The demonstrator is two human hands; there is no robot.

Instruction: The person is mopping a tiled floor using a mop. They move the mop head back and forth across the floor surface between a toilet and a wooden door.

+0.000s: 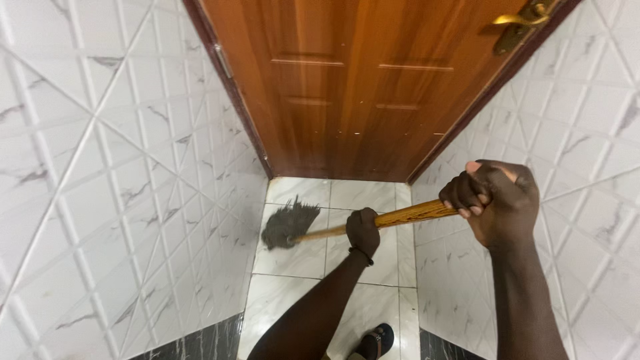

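Observation:
My left hand [363, 230] grips the wooden mop handle [407, 215] low down, a dark band on the wrist. My right hand [495, 200] is closed around the handle's upper end, near the right wall. The grey stringy mop head [288, 224] rests on the white marble floor tiles [363, 195], close to the left wall and a little short of the door. The handle slants down from right to left.
A closed brown wooden door [363, 87] with a brass lever handle [523, 20] fills the far end. White marbled tile walls [120, 187] stand close on both sides, with dark tiles at the base. My foot in a dark sandal [377, 341] shows at the bottom.

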